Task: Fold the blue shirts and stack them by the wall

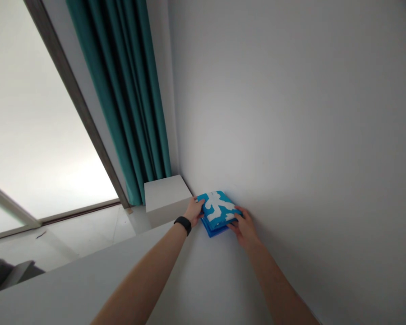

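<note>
A folded blue-and-white patterned item point(218, 208), flat and square like folded cloth or a folded bag, is held between my two hands. My left hand point(193, 211), a black band at its wrist, is closed on its left edge with the thumb on top. On the opposite edge, my right hand point(246, 229) grips with the thumb above and fingers at the side and underneath. Just below it shows a darker, shiny blue piece point(211, 231), mostly covered; whether the two are joined I cannot tell.
A white surface point(196, 275) extends beneath my arms, against a pale wall point(297, 126). Beyond its far left edge stands a white box-shaped cabinet point(167, 192). Teal curtains point(128, 104) hang beside a bright framed window or door point(43, 122). Dark objects point(11, 273) sit lower left.
</note>
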A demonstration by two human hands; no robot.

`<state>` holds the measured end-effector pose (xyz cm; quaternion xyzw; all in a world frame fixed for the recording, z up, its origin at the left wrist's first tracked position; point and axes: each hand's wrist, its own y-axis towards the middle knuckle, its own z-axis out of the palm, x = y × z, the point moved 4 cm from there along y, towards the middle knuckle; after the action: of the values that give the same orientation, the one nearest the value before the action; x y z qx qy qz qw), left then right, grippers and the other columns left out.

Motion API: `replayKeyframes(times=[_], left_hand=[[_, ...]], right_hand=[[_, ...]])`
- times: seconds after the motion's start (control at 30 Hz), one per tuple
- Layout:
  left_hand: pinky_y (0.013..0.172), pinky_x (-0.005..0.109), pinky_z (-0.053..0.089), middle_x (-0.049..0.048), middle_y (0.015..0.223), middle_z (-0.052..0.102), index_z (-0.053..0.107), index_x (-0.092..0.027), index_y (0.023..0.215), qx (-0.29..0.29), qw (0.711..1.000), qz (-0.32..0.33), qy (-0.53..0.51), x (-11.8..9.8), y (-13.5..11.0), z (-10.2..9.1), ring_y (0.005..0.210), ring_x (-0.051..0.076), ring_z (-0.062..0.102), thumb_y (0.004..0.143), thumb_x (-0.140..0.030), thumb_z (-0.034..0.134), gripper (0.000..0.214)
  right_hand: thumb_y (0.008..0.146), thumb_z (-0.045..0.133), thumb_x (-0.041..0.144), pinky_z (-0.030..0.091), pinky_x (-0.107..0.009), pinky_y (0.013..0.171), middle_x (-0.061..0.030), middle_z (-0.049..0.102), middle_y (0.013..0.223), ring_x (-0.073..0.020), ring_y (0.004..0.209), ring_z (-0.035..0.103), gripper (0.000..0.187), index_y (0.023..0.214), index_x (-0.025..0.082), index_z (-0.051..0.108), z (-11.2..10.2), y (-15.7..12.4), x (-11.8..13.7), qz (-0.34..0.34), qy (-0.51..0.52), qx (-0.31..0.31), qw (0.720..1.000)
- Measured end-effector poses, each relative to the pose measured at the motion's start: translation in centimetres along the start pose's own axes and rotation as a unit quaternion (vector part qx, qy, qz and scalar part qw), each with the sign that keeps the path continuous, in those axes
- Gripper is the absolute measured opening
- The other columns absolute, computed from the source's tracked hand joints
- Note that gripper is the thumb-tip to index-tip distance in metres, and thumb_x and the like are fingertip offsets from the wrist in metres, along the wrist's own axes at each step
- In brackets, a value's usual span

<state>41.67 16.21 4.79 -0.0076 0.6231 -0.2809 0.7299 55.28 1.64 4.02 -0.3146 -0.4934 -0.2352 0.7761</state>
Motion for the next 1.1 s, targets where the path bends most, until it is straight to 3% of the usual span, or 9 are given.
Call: replayKeyframes(times=[0.23,0.47,0.73,0.9,1.1], left_hand=[[0.047,0.017,0.04,-0.0015,0.073,0.059,0.055,-0.024,0.114,0.013,0.999,0.022,0.034,-0.7,-0.3,0.2,0.055,0.01,0.056,0.088,-0.028,0.064,0.028],[0.052,0.02,0.047,0.005,0.088,0.062,0.051,-0.019,0.122,-0.015,0.997,0.031,0.069,-0.8,-0.1,-0.4,0.063,0.012,0.058,0.086,-0.028,0.067,0.041],[0.051,0.022,0.051,0.01,0.1,0.061,0.032,-0.015,0.14,-0.039,0.995,0.041,0.08,-0.2,-1.1,-1.1,0.069,0.014,0.06,0.091,-0.035,0.063,0.061],[0.048,0.021,0.049,0.0083,0.094,0.063,0.031,-0.015,0.142,-0.022,0.994,0.033,0.099,0.5,-1.7,-0.9,0.065,0.014,0.061,0.086,-0.042,0.07,0.074],[0.043,0.02,0.048,0.009,0.097,0.066,0.028,-0.016,0.145,-0.013,0.992,0.029,0.118,0.9,-1.4,-0.7,0.06,0.013,0.062,0.081,-0.045,0.074,0.084]], right_hand=[[0.066,0.068,0.029,0.058,-0.033,0.067,-0.0002,0.067,0.087,-0.0186,0.079,0.063,0.027,0.092,0.027,0.06,-0.1,0.6,0.0,0.007,0.002,-0.005,1.0],[0.065,0.066,0.031,0.059,-0.037,0.076,0.0003,0.066,0.094,-0.0191,0.085,0.065,0.033,0.098,0.027,0.063,-1.9,-0.6,0.0,-0.005,0.028,-0.002,1.0],[0.062,0.068,0.033,0.058,-0.035,0.074,-0.0025,0.068,0.095,-0.0215,0.089,0.066,0.036,0.096,0.024,0.065,-5.1,-2.3,-1.8,-0.041,0.009,-0.03,0.999],[0.068,0.064,0.034,0.057,-0.031,0.068,-0.001,0.066,0.094,-0.0183,0.079,0.066,0.045,0.113,0.026,0.063,-4.3,-2.4,-0.7,-0.09,-0.083,-0.019,0.992],[0.067,0.061,0.032,0.054,-0.029,0.055,-0.0015,0.062,0.098,-0.0178,0.075,0.063,0.052,0.119,0.029,0.06,-3.3,-1.4,0.0,-0.028,-0.09,-0.011,0.995]])
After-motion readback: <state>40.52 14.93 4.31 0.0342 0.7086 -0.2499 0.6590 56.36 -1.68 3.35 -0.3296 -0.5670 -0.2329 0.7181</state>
